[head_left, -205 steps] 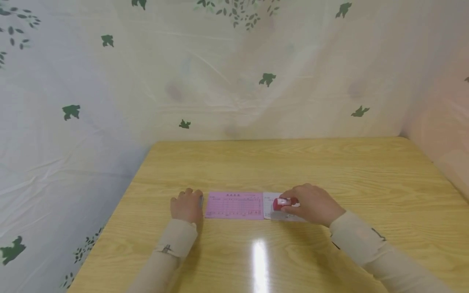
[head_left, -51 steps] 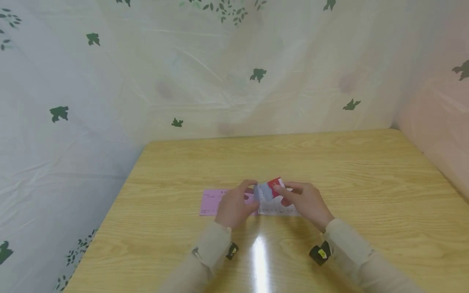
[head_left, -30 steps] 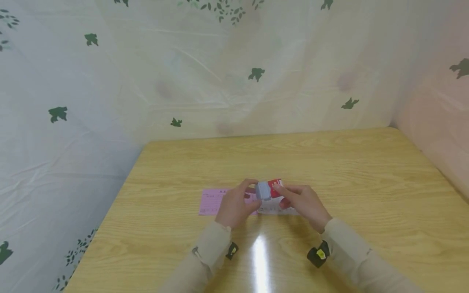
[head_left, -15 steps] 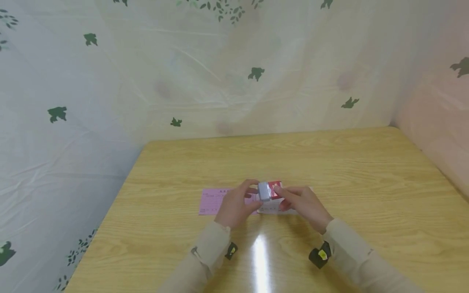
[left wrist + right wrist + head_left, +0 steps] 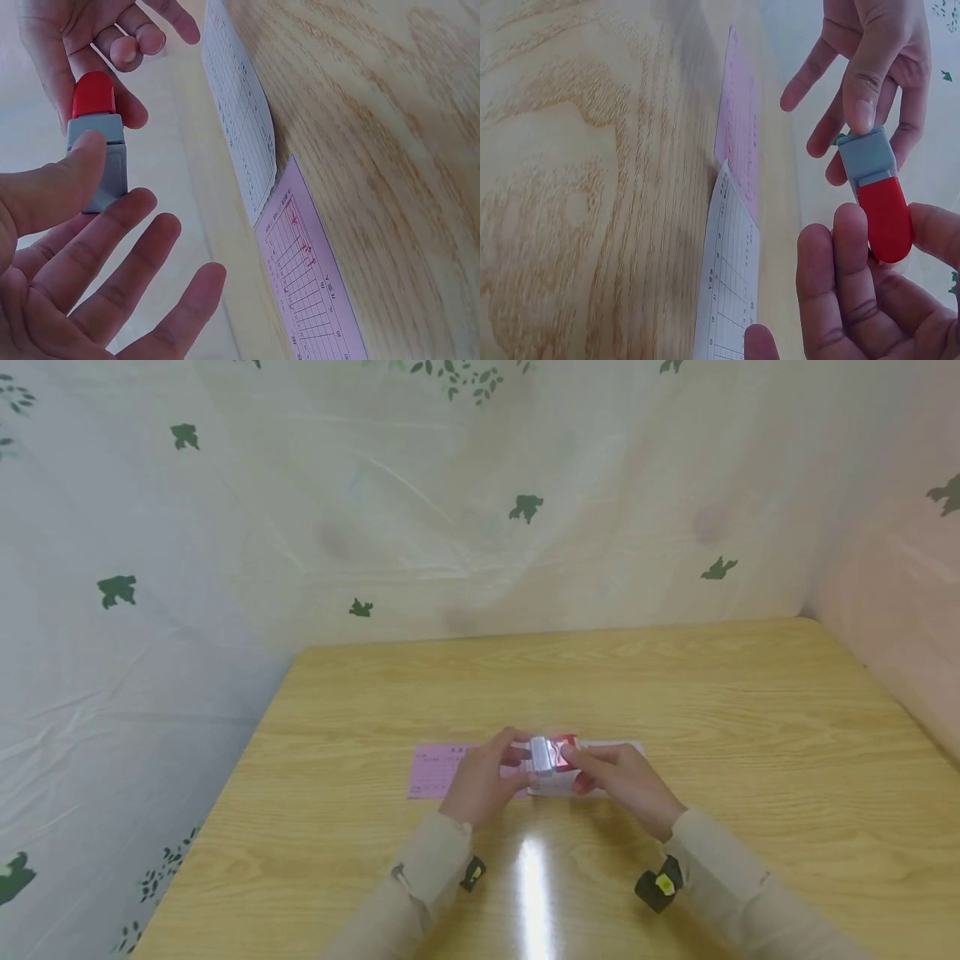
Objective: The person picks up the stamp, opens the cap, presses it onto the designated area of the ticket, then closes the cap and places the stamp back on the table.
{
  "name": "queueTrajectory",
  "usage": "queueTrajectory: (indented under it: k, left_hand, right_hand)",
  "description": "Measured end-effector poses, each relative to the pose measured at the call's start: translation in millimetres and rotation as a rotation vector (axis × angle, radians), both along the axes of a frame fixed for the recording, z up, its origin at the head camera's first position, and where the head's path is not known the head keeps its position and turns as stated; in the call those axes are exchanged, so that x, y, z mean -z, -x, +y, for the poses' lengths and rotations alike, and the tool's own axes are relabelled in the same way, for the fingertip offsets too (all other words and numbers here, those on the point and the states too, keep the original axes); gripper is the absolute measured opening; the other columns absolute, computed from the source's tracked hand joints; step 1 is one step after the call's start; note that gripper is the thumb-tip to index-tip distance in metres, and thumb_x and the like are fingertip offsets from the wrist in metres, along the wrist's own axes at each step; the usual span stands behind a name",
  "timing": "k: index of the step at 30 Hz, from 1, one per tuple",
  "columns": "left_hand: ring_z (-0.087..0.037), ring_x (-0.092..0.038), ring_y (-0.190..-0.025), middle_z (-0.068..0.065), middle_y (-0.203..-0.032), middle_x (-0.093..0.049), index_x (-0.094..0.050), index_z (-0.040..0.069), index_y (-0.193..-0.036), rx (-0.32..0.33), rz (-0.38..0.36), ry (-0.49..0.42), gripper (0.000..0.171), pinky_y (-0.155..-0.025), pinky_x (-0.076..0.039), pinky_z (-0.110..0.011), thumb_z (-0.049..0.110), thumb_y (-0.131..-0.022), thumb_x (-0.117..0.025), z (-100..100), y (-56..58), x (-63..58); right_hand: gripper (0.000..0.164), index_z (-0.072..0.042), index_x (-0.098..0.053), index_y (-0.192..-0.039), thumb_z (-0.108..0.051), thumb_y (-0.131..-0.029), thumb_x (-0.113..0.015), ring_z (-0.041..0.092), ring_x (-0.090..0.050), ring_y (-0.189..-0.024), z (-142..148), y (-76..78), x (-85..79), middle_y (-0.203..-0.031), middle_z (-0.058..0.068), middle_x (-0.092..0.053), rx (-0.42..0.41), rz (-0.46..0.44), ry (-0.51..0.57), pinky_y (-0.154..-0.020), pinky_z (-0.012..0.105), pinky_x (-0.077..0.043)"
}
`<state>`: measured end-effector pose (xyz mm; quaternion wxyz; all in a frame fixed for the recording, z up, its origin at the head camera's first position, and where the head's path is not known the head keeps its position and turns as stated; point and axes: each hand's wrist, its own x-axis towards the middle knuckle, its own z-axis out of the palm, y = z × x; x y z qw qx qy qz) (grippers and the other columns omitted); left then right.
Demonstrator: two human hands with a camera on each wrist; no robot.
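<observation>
A small stamp (image 5: pixel 886 217) with a red handle and a grey cap (image 5: pixel 106 172) is held above the table between both hands. My left hand (image 5: pixel 482 783) pinches the grey end between thumb and fingers. On the right, my right hand (image 5: pixel 632 781) grips the red handle (image 5: pixel 94 96) with thumb and fingers. Grey cap and red part meet in line in both wrist views. Below lie a pink printed slip (image 5: pixel 435 770), partly behind the left hand, and a white printed slip (image 5: pixel 553 786), partly behind the right. Their edges meet, and the white one curls up slightly there.
The slips lie on a wooden table (image 5: pixel 315 860), whose back edge meets a pale curtain (image 5: pixel 420 510) with green bird shapes. Black wrist straps (image 5: pixel 656 887) hang under the sleeves. A bright light reflection (image 5: pixel 534 893) falls on the near tabletop.
Earlier the right hand held the stamp on the white slip, with the left hand left of the pink slip. The hands then came together; lately the stamp has turned and its grey and red parts line up.
</observation>
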<state>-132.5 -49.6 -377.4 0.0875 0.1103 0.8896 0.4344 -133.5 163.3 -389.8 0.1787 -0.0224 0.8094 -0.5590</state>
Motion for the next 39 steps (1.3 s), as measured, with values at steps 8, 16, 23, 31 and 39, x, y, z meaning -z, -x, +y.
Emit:
queueTrajectory:
  k: [8, 16, 23, 31, 39]
  left_hand:
    - [-0.031, -0.064, -0.119, -0.011, -0.127, -0.069, -0.060, 0.012, -0.132, 0.001, 0.013, -0.016, 0.044, -0.096, -0.054, -0.049, 0.008, -0.091, -0.074, -2, -0.8, -1.4]
    - [-0.031, -0.065, -0.118, -0.012, -0.127, -0.070, -0.059, 0.012, -0.134, 0.012, 0.009, -0.017, 0.046, -0.095, -0.055, -0.048, 0.008, -0.091, -0.074, -2, -0.3, -2.2]
    - [-0.031, -0.065, -0.118, -0.010, -0.128, -0.069, -0.058, 0.014, -0.139, 0.033, 0.025, 0.040, 0.050, -0.095, -0.055, -0.049, 0.011, -0.091, -0.075, 0, 1.4, -0.8]
    - [-0.032, -0.064, -0.119, -0.010, -0.130, -0.068, -0.058, 0.015, -0.139, 0.041, 0.082, 0.136, 0.050, -0.097, -0.052, -0.052, 0.018, -0.092, -0.076, 0, 2.2, -2.5]
    - [-0.031, -0.064, -0.118, -0.010, -0.130, -0.068, -0.060, 0.017, -0.138, 0.020, 0.086, 0.184, 0.048, -0.096, -0.054, -0.051, 0.020, -0.093, -0.076, -1, 2.9, -3.7]
  right_hand:
    - [0.045, 0.003, -0.074, -0.110, -0.039, -0.103, -0.058, 0.019, -0.065, -0.089, -4, -2.5, -1.9, -0.087, 0.007, -0.071, 0.004, -0.026, 0.065, -0.102, 0.053, -0.047]
    - [0.049, 0.004, -0.071, -0.115, -0.041, -0.105, -0.055, 0.018, -0.064, -0.092, -2, -2.5, 0.4, -0.089, 0.006, -0.070, -0.012, -0.032, 0.078, -0.104, 0.055, -0.046]
    - [0.052, 0.002, -0.072, -0.115, -0.045, -0.103, -0.057, 0.019, -0.067, -0.093, 1, -1.5, 2.1, -0.091, 0.007, -0.073, 0.014, -0.027, 0.045, -0.103, 0.053, -0.048]
    - [0.053, -0.005, -0.075, -0.116, -0.053, -0.100, -0.059, 0.025, -0.061, -0.107, 6, 1.2, -6.7, -0.098, 0.008, -0.073, 0.041, 0.008, -0.040, -0.099, 0.055, -0.046]
    - [0.060, -0.006, -0.072, -0.124, -0.058, -0.098, -0.058, 0.029, -0.056, -0.113, 6, 1.8, -13.9, -0.106, 0.012, -0.072, 0.042, 0.004, -0.098, -0.089, 0.048, -0.046]
